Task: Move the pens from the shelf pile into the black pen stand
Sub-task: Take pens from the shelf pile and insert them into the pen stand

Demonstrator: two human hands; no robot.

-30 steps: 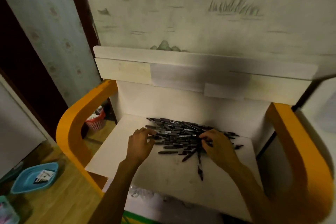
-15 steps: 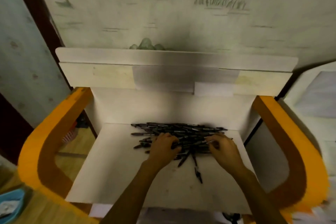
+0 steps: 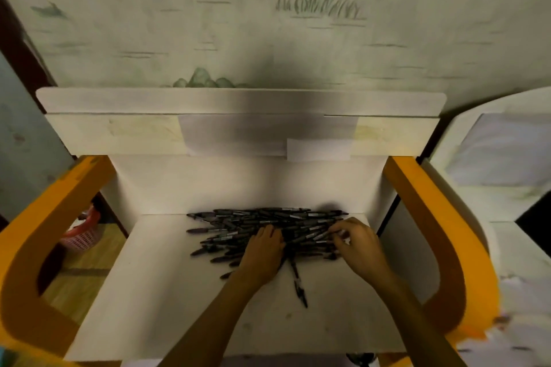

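Both forearms are reaching forward over the white shelf (image 3: 167,301), framed by orange side arms (image 3: 44,235), toward a pile of dark pens (image 3: 256,225) lying against the back wall. The left hand (image 3: 262,256) is resting palm-down on the near middle of the pile, its fingers (image 3: 268,232) curling over the pens beneath; whether they are gripping any cannot be told. The right hand (image 3: 357,247) is lying at the pile's right end, fingers (image 3: 338,231) bent narrow and pinching at pens there. One stray pen (image 3: 298,283) is lying apart, nearer than both sets of fingers, pointing away from the pile. A red basket (image 3: 80,235) is sitting on the floor, far left of the fingers.
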